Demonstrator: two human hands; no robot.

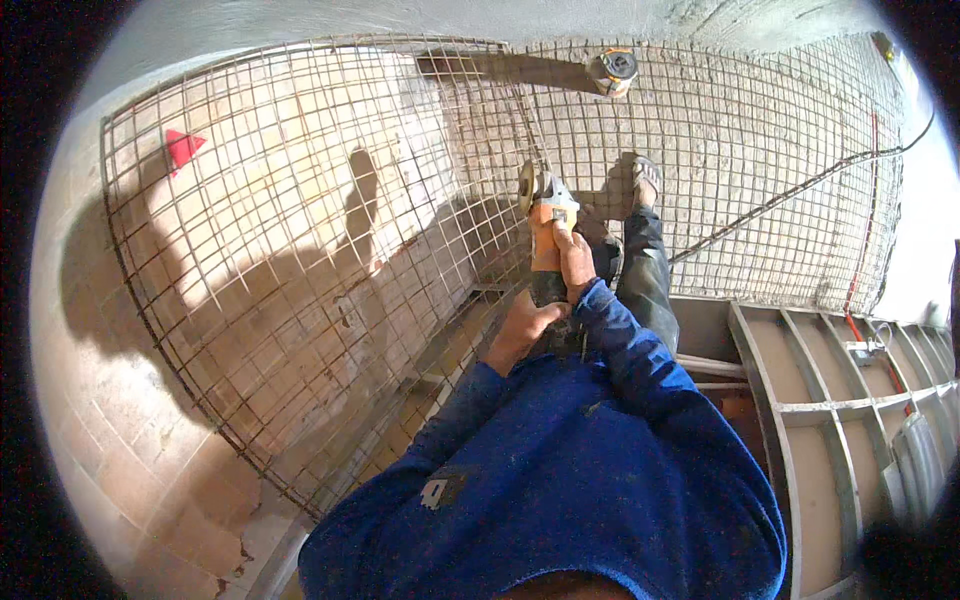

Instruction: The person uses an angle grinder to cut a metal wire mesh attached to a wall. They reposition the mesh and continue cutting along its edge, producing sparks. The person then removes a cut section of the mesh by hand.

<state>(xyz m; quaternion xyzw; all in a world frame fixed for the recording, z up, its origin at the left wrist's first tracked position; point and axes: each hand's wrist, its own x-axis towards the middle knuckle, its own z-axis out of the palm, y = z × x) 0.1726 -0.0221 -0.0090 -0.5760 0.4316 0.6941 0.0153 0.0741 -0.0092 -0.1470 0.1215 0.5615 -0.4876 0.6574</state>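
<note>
An orange angle grinder with a grey metal head (pixel 546 240) is held between one and two o'clock of the view's centre; its body is gripped by the clamped fingers of the right hand (pixel 577 264), its dark rear end by those of the left hand (pixel 520 325); whether its disc (pixel 526 186) touches the brown square-grid wire mesh (pixel 330 200) cannot be told; from the grinder, a red triangular piece (pixel 184 149) is seen past nine o'clock, a round grey-and-yellow object (pixel 618 70) near one o'clock, a grey metal frame (pixel 790 408) at four o'clock.
</note>
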